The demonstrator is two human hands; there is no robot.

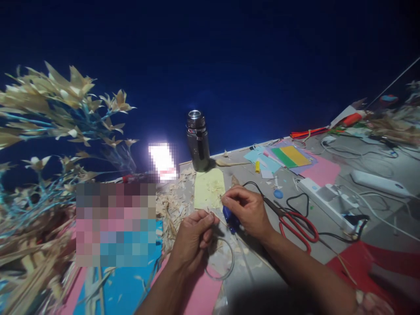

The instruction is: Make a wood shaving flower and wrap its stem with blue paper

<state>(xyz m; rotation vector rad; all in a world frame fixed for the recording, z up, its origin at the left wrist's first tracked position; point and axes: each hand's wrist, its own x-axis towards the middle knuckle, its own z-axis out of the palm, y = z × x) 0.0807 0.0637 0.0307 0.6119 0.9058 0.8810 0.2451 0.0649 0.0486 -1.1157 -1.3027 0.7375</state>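
In the middle, my left hand (197, 229) is closed in a pinch on a thin pale strip (215, 214), which points toward my other hand. My right hand (247, 208) is closed too, thumb and forefinger pressed together; what lies in that pinch is too small to make out. Just below its fingertips is a blue tool-like object (229, 216), partly covered by the hand, so its kind is not plain. Ahead of both hands lies a pale yellow sheet (203, 192) with small shavings on it. A coiled grey wire ring (231, 262) rests near my left wrist.
A dark metal flask (198, 148) stands behind the yellow sheet. Red-handled scissors (300, 227) and a white power strip (328, 203) with cords lie right. Pale husk flowers on blue stems (95, 116) rise left, above husk strips (36, 262) and blue paper (127, 284).
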